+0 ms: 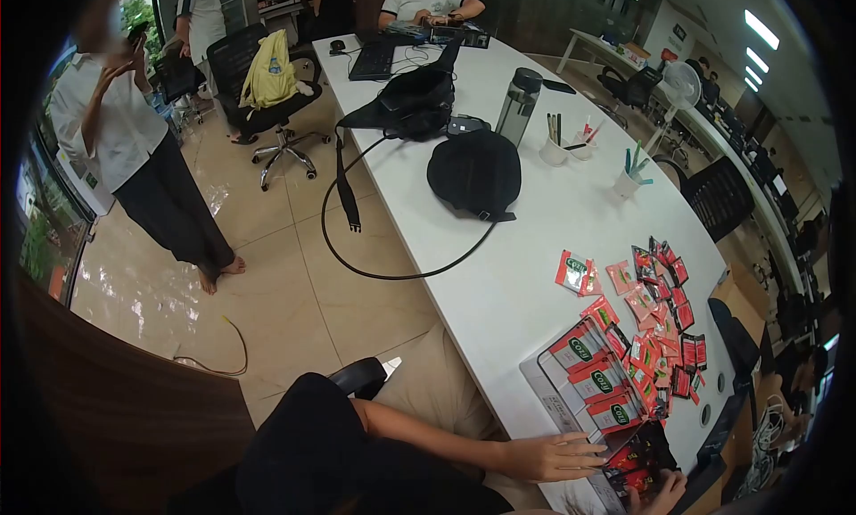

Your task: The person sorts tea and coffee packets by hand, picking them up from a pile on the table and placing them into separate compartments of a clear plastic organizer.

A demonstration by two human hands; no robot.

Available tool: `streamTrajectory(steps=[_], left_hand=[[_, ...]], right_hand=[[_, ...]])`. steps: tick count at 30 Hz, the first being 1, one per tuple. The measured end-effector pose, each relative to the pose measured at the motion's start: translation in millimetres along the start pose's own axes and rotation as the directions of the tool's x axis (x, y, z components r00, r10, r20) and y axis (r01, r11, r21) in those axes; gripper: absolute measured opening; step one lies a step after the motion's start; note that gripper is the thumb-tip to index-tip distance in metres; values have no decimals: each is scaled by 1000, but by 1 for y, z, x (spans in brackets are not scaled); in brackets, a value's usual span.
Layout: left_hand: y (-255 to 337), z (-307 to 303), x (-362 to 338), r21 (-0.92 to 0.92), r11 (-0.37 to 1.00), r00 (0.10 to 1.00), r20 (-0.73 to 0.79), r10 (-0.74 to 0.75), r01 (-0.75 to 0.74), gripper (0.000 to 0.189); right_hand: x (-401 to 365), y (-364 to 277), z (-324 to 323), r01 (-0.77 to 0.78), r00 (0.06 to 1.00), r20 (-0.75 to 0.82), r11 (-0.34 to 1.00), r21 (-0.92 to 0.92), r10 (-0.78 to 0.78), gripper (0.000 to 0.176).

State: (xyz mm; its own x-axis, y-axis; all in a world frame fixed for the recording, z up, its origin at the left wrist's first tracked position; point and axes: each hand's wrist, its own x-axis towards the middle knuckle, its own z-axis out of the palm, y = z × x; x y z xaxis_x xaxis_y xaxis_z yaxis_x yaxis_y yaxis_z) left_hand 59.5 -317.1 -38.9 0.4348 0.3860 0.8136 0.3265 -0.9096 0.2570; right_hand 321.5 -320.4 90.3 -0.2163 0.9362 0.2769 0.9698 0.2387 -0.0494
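Note:
An open box (553, 399) stands at the near edge of the white table, tilted in view. Red and white "Cozy" packets (602, 381) fill its upper part, and dark red and black packets (635, 461) lie at its near end. My left hand (557, 457) rests over the box's side, fingers spread, fingertips beside the dark packets. At the lower right, my right hand (658, 495) touches the dark packets with its fingers bent; whether it grips one is unclear. Many loose red, pink and black sachets (655, 310) are scattered beyond the box.
Farther along the table (481, 283) are a black cap (474, 172), a bottle (520, 105), pen cups (555, 151), a black bag (410, 100) and a keyboard (373, 60). A person sits at the far end; others stand at left. Cardboard boxes (744, 310) stand beyond the right edge.

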Motion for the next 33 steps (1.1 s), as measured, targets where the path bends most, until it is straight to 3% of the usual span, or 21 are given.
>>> streamTrajectory(steps=[3,5,6,8,9,11,13,15,17,23,25,28,29,31,33], left_hand=[[0,-6,4,50,997,997,31,-64,63,41],[4,2,2,86,992,995,24,-92,90,44],[3,7,1,39,992,993,17,-117,116,44],[-2,3,4,127,990,998,-22,-56,58,45],[-1,4,4,155,988,999,-34,-20,25,45],[2,9,0,75,994,992,95,-83,76,74],[2,-11,10,23,996,962,258,-91,89,93],[1,-10,12,282,959,933,351,-80,-24,109],[0,-15,14,264,963,878,470,-90,-43,102],[3,-15,19,231,972,862,485,-149,38,102],[3,-14,17,208,977,861,488,-143,44,104],[2,-14,17,201,978,858,490,-155,62,104],[3,-14,18,202,977,857,489,-162,69,103],[2,-14,17,215,975,862,481,-160,60,103],[3,-14,17,220,974,864,478,-157,55,103]], right_hand=[[14,-17,-5,-36,999,12,992,-124,38,89],[22,-28,-9,59,995,-68,981,-187,-72,91],[26,-35,-11,79,995,-43,974,-214,-90,89],[31,-51,-18,109,994,24,953,-283,-107,86],[31,-61,-10,-12,999,37,921,-389,28,100],[27,-10,14,-30,991,124,975,-221,59,129],[34,-22,11,-106,983,134,986,-127,123,121],[35,-16,14,-56,995,77,994,-95,63,118],[38,-18,4,-52,992,111,998,-39,56,107],[28,-21,6,-95,994,59,995,-34,97,106],[23,-22,4,-71,997,-20,997,-25,71,98],[12,-16,-14,-149,976,-128,966,211,178,85],[6,-9,-17,-129,953,-241,966,225,184,58],[-6,5,-34,-437,894,50,843,313,445,29],[-8,4,-38,-579,804,350,767,276,481,26]])
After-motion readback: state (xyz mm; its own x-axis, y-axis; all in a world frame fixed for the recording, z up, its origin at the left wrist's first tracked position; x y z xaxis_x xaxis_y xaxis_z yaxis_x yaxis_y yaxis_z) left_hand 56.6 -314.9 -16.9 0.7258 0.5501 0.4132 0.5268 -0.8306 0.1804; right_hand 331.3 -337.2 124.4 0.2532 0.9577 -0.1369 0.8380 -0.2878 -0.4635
